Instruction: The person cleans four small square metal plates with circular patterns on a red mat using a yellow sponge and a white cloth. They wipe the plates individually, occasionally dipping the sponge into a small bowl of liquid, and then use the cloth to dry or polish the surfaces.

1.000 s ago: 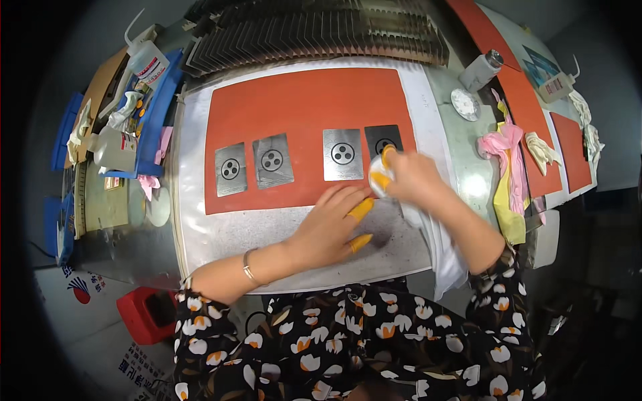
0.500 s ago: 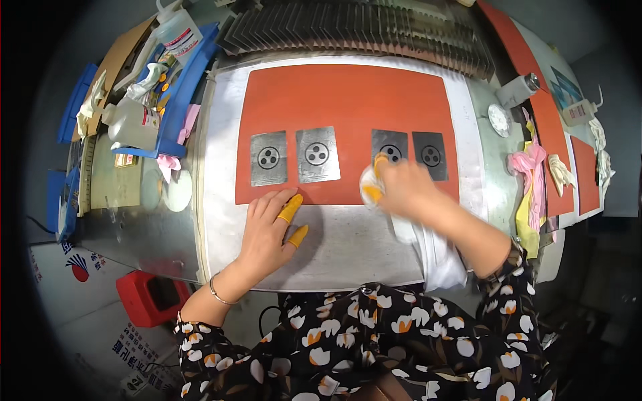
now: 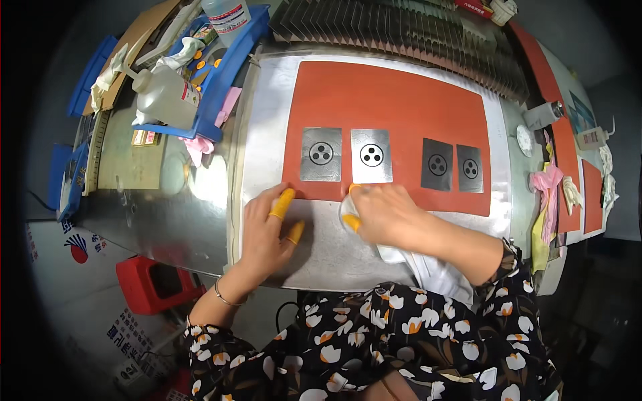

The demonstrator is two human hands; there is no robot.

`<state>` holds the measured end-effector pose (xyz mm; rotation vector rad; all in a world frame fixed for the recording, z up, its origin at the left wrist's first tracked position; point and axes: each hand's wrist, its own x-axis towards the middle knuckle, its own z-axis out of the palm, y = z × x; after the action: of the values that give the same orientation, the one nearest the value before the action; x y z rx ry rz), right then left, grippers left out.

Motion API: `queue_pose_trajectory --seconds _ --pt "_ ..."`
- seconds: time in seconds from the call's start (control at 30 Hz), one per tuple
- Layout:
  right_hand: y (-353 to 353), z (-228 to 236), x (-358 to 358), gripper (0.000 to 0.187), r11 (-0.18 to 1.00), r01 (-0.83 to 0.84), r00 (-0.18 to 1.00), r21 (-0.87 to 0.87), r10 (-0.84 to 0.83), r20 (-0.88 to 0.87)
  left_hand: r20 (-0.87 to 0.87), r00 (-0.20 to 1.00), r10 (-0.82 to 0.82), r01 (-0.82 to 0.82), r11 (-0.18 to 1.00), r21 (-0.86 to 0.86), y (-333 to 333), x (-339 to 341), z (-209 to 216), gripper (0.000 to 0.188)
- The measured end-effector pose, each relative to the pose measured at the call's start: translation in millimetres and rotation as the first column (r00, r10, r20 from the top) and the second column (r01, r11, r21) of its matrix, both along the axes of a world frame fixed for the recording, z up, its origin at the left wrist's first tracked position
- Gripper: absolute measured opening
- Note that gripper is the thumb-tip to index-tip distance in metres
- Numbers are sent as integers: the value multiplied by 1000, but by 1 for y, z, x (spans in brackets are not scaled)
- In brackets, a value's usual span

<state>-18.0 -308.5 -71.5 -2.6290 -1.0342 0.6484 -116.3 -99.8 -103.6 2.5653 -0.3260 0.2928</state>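
The right hand (image 3: 382,212) is pinching a white cloth (image 3: 438,269); at its twelve o'clock, an emblem-marked metal plate (image 3: 372,156) is lying on an orange mat (image 3: 394,93); at nine o'clock, the left hand (image 3: 266,226) is showing loosely spread fingers (image 3: 281,202).

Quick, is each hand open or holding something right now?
Left hand: open, holding nothing, at the near edge of the red-orange mat.
Right hand: closed, fingers around a white cloth.

The right hand (image 3: 382,215) hides part of the white cloth (image 3: 438,271) (forearm (image 3: 461,250) likewise).
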Motion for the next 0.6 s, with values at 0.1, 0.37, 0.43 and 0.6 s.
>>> queue_pose_trajectory --seconds 0.1,0.37,0.43,0.6 --pt "20 11 16 36 969 61 991 237 -87 98 -18 991 132 -132 990 -41 9 1 -7 53" --pt "60 -46 -5 21 912 -156 985 379 114 133 -12 997 81 -81 994 -68 13 9 -21 40" --pt "12 -3 -17 27 934 -243 936 263 297 -191 -33 995 98 -99 994 -47 13 8 -19 42" --pt "-156 6 -21 24 685 424 733 592 125 -669 -107 983 152 -176 942 -284 -3 20 -11 56"
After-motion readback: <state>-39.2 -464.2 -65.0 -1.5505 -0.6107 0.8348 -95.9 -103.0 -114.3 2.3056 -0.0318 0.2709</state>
